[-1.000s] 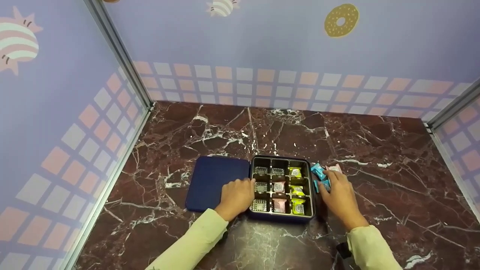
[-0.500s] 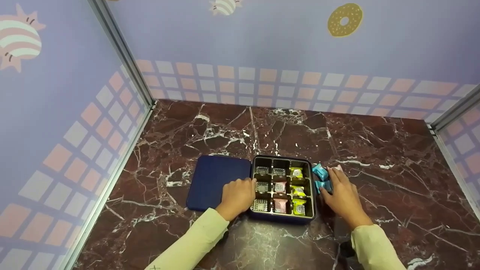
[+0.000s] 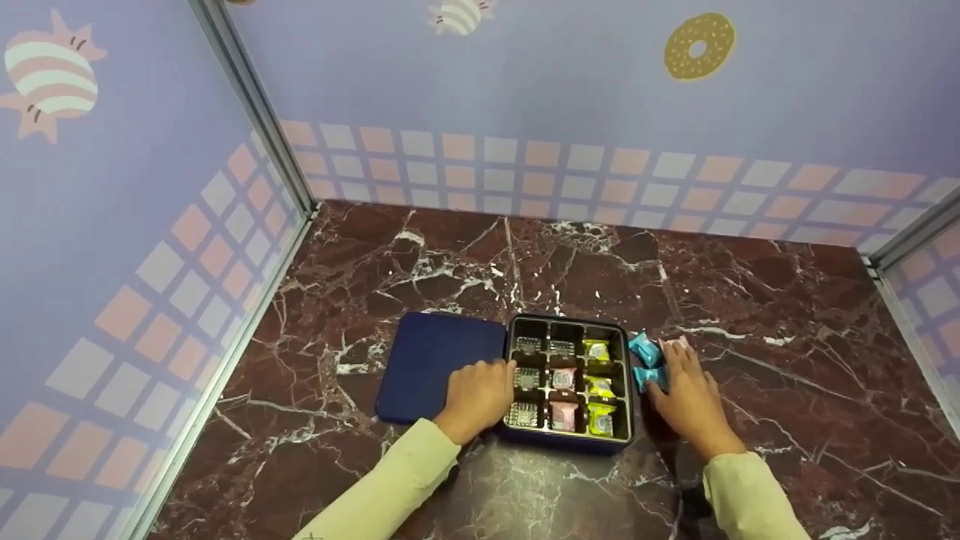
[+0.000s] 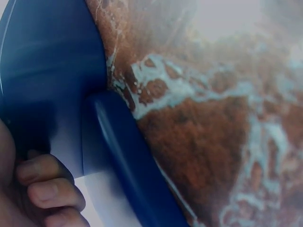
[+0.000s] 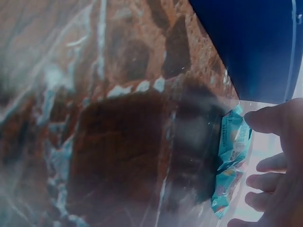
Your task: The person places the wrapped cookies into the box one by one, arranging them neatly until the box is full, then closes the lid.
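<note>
A dark blue box (image 3: 568,444) holds yellow-green wrapped candies (image 3: 601,418) in its right column and pink ones (image 3: 562,415) in two middle compartments. My left hand (image 3: 476,397) grips its left edge; in the left wrist view the fingers of that hand (image 4: 49,189) are curled beside blue surfaces. Right of the box lie blue wrapped candies (image 3: 644,349), seen also as blue wrappers (image 5: 233,137) in the right wrist view. Over a pink candy (image 3: 678,342) beside them reach the loosely bent fingers of my right hand (image 3: 691,401); that hand (image 5: 286,189) grips nothing visible.
The dark blue lid (image 3: 435,367) lies against the box's left side. Left compartments and the back middle one show ribbed, clear bottoms (image 3: 523,414). Purple panels with pink and white squares (image 3: 541,153) enclose the marbled brown table (image 3: 780,390) at the back and sides.
My right hand has shifted slightly right, its fingers passing from the blue candies to the pink one. The left hand stays at the box's edge. The head view has moved slightly.
</note>
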Demonstrator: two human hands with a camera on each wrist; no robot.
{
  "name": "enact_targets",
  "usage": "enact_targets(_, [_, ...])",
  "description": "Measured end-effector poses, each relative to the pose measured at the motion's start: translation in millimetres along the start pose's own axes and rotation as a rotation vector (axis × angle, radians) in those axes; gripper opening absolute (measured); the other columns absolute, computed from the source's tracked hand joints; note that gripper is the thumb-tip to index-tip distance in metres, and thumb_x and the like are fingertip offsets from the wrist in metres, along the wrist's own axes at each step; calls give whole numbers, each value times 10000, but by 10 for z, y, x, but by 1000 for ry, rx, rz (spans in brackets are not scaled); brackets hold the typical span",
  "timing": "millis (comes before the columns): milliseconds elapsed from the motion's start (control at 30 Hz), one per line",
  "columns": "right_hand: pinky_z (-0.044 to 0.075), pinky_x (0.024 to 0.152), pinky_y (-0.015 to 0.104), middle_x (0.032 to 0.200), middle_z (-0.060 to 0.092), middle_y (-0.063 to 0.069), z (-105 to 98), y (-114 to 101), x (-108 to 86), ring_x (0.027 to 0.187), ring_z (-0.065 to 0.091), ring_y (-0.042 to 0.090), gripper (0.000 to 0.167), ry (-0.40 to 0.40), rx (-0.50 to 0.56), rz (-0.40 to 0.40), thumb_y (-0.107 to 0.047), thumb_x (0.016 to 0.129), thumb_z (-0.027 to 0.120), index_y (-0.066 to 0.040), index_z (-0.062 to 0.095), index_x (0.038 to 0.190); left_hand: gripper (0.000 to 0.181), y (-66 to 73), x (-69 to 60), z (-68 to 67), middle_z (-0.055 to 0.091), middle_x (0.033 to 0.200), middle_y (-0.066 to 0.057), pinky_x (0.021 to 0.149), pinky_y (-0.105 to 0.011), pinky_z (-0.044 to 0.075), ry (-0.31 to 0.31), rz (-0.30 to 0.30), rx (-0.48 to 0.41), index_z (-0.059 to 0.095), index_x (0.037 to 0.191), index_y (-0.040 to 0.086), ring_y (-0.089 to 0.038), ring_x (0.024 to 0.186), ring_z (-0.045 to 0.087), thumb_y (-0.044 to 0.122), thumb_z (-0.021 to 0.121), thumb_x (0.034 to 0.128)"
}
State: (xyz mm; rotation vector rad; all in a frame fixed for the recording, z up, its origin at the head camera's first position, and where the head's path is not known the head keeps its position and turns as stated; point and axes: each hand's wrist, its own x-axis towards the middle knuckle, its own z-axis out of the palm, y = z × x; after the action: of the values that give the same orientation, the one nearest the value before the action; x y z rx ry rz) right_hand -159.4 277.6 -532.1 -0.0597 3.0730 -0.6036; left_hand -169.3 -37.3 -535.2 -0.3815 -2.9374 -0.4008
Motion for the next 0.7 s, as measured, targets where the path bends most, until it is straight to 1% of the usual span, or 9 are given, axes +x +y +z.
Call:
enact_targets(200, [238, 1029, 721, 1511, 284, 313, 20, 39, 3, 1407, 229, 508, 707, -14, 1, 1, -244, 908, 625, 20, 293, 1474, 481, -11, -12, 4, 606, 577, -102, 413, -401, 388, 12, 4, -9, 490, 593, 147, -308, 494, 584, 338, 393, 1023])
enact_targets(500, [215, 1037, 720, 1534, 273, 281, 16, 100, 29, 1420, 231, 483, 736, -48, -11, 39, -407, 921, 612, -7, 320, 1465, 483, 0, -30, 2, 615, 576, -114, 396, -416, 389, 47, 20, 6, 512, 591, 130, -312, 482, 586, 331, 413, 1019])
enact_targets(700, [238, 1020, 716, 1495, 340, 294, 0, 101, 44, 1403, 278, 476, 673, -26, -13, 27, -417, 917, 619, -32, 373, 1410, 479, 2, -9, -10, 625, 594, -115, 414, -417, 399, 18, 2, -1, 513, 602, 136, -320, 503, 596, 339, 403, 1021])
